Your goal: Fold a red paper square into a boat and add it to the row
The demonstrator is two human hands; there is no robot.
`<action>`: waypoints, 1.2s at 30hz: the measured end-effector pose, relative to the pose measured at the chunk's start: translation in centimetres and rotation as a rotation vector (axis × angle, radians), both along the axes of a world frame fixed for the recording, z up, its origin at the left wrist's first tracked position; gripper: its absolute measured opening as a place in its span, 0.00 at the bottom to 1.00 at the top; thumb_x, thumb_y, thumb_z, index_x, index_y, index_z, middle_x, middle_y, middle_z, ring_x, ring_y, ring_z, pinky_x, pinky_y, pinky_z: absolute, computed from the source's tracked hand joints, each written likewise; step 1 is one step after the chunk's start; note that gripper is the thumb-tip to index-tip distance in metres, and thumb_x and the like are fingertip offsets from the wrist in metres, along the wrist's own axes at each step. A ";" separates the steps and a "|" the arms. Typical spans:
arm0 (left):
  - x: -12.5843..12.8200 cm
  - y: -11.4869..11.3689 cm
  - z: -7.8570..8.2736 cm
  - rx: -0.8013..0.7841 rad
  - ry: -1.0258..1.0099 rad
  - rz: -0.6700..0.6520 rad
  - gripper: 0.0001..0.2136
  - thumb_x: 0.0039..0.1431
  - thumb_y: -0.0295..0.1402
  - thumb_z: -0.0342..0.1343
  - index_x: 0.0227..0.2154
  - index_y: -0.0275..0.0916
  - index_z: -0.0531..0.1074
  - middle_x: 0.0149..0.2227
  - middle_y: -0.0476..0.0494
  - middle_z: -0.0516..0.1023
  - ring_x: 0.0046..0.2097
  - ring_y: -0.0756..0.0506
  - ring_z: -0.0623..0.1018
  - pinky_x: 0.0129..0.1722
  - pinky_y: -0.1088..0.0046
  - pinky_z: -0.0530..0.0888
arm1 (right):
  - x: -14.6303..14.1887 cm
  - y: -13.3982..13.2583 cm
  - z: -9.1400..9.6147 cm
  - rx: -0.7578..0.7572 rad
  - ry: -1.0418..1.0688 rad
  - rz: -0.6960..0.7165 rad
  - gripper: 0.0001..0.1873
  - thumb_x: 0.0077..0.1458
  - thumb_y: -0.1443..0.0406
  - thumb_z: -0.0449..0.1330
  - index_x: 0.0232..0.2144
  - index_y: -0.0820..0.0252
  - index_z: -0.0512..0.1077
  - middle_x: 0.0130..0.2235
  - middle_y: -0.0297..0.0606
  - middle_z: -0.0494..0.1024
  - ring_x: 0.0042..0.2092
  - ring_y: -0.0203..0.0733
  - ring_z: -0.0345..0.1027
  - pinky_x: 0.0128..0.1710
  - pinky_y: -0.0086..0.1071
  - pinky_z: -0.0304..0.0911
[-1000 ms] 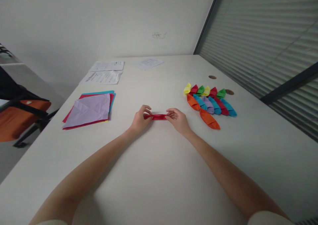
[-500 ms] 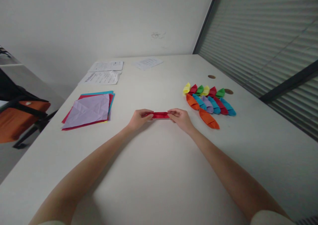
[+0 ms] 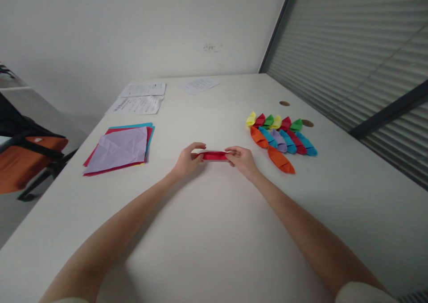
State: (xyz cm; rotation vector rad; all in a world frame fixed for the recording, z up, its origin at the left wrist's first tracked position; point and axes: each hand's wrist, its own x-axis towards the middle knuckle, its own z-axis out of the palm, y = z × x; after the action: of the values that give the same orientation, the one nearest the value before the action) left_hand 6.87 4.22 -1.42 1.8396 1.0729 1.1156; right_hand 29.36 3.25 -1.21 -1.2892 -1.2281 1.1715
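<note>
A narrow folded strip of red paper (image 3: 215, 155) lies on the white table (image 3: 207, 231) between my two hands. My left hand (image 3: 187, 160) pinches its left end, with the forefinger raised over it. My right hand (image 3: 242, 158) pinches its right end with curled fingers. To the right lie several folded paper boats (image 3: 282, 139) in yellow, red, green, orange, blue and lilac, set in two rows. A stack of flat coloured sheets (image 3: 118, 148), a creased lilac one on top, lies to the left.
Printed white papers (image 3: 140, 99) lie at the table's far side. Two round brown cable holes (image 3: 308, 123) sit near the window blinds on the right. An orange chair with a black bag (image 3: 23, 153) stands left of the table.
The red strip and both hands shifted slightly away from me. My left forefinger has lifted over the strip's left end.
</note>
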 end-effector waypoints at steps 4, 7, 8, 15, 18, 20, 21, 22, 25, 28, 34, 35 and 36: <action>-0.8 -0.2 0.4 0.382 0.260 -0.221 0.13 0.59 0.35 0.61 0.46 0.40 0.71 0.50 0.37 0.73 0.47 0.45 0.77 0.46 0.68 0.76 | 0.5 0.2 0.3 -0.032 -0.039 -0.011 0.12 0.39 0.63 0.64 0.30 0.63 0.74 0.18 0.30 0.70 0.18 0.31 0.60 0.17 0.25 0.54; -1.3 0.1 0.1 0.498 0.382 -0.187 0.08 0.64 0.32 0.53 0.43 0.40 0.74 0.49 0.38 0.74 0.44 0.47 0.78 0.44 0.69 0.76 | 0.9 0.2 0.3 -0.024 -0.104 0.061 0.14 0.44 0.61 0.64 0.33 0.63 0.74 0.20 0.31 0.72 0.19 0.32 0.61 0.18 0.26 0.57; -1.4 0.3 -0.1 0.504 0.388 -0.163 0.09 0.65 0.31 0.52 0.43 0.40 0.75 0.47 0.38 0.75 0.42 0.47 0.78 0.43 0.69 0.76 | 1.0 0.1 0.3 0.024 -0.132 0.083 0.17 0.45 0.59 0.64 0.37 0.63 0.73 0.23 0.33 0.74 0.21 0.33 0.63 0.19 0.26 0.60; -1.9 1.1 -0.2 0.332 0.254 -0.095 0.11 0.63 0.37 0.55 0.37 0.38 0.80 0.40 0.38 0.80 0.41 0.45 0.80 0.43 0.68 0.76 | 1.9 -0.1 -0.1 0.679 -0.601 0.190 0.10 0.58 0.64 0.59 0.42 0.56 0.74 0.49 0.45 0.71 0.43 0.44 0.72 0.45 0.41 0.71; -2.0 1.2 -0.2 0.294 0.280 -0.132 0.11 0.62 0.38 0.55 0.37 0.39 0.80 0.40 0.39 0.81 0.41 0.45 0.80 0.43 0.69 0.76 | 2.2 0.0 -0.5 0.751 -0.740 0.208 0.11 0.62 0.67 0.53 0.40 0.57 0.76 0.45 0.43 0.72 0.40 0.41 0.72 0.44 0.39 0.71; -2.1 1.3 -0.3 0.321 0.323 -0.155 0.10 0.63 0.36 0.54 0.37 0.39 0.80 0.40 0.39 0.81 0.40 0.45 0.80 0.43 0.69 0.76 | 2.4 0.1 -0.6 0.783 -0.819 0.237 0.12 0.63 0.68 0.52 0.39 0.58 0.77 0.43 0.43 0.72 0.39 0.41 0.72 0.43 0.37 0.71; -2.2 1.3 -0.4 0.347 0.347 -0.162 0.10 0.63 0.36 0.54 0.37 0.39 0.80 0.41 0.38 0.80 0.41 0.45 0.80 0.44 0.69 0.76 | 2.4 0.1 -0.6 0.796 -0.852 0.254 0.13 0.63 0.68 0.52 0.38 0.60 0.77 0.42 0.44 0.72 0.39 0.41 0.72 0.42 0.37 0.71; -2.2 1.3 -0.4 0.374 0.372 -0.165 0.10 0.64 0.35 0.53 0.38 0.38 0.80 0.42 0.37 0.80 0.41 0.45 0.80 0.44 0.68 0.76 | 2.5 0.1 -0.7 0.808 -0.879 0.268 0.13 0.63 0.68 0.51 0.38 0.60 0.77 0.42 0.44 0.73 0.39 0.41 0.72 0.41 0.36 0.71; -2.5 1.2 -0.6 0.427 0.420 -0.162 0.10 0.64 0.33 0.53 0.41 0.37 0.78 0.43 0.36 0.80 0.43 0.45 0.80 0.45 0.67 0.75 | 2.6 0.0 -0.6 0.828 -0.928 0.272 0.14 0.63 0.69 0.51 0.39 0.61 0.77 0.41 0.45 0.73 0.39 0.42 0.72 0.42 0.36 0.71; -2.6 1.2 -0.6 0.447 0.452 -0.174 0.09 0.63 0.31 0.53 0.41 0.36 0.77 0.41 0.37 0.80 0.41 0.45 0.80 0.43 0.68 0.75 | 2.7 -0.1 -0.5 0.822 -0.956 0.263 0.15 0.63 0.70 0.50 0.41 0.60 0.77 0.42 0.44 0.74 0.40 0.42 0.72 0.43 0.37 0.70; -2.4 0.9 0.0 0.543 0.656 -0.218 0.09 0.64 0.28 0.50 0.35 0.33 0.76 0.38 0.36 0.79 0.39 0.45 0.78 0.41 0.67 0.75 | 2.1 -0.3 -0.2 0.797 -1.170 0.329 0.14 0.62 0.72 0.50 0.35 0.61 0.77 0.39 0.45 0.73 0.39 0.43 0.68 0.41 0.37 0.68; -2.3 0.9 0.1 0.555 0.685 -0.214 0.09 0.64 0.27 0.50 0.35 0.33 0.75 0.37 0.36 0.78 0.38 0.45 0.78 0.41 0.67 0.74 | 2.0 -0.3 -0.2 0.808 -1.205 0.336 0.14 0.62 0.73 0.51 0.34 0.61 0.77 0.39 0.45 0.73 0.40 0.44 0.67 0.41 0.37 0.68; -2.3 0.9 0.2 0.565 0.708 -0.207 0.08 0.63 0.27 0.50 0.34 0.33 0.75 0.36 0.37 0.78 0.38 0.45 0.77 0.41 0.67 0.74 | 1.9 -0.3 -0.1 0.820 -1.230 0.343 0.14 0.62 0.73 0.51 0.34 0.62 0.76 0.38 0.45 0.73 0.41 0.44 0.67 0.42 0.37 0.67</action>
State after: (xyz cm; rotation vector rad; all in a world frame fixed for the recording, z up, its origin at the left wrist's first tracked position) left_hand 4.61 5.10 -1.21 2.8553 0.9445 0.6818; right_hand 31.22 2.97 -1.35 -1.1064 -2.5183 -0.1645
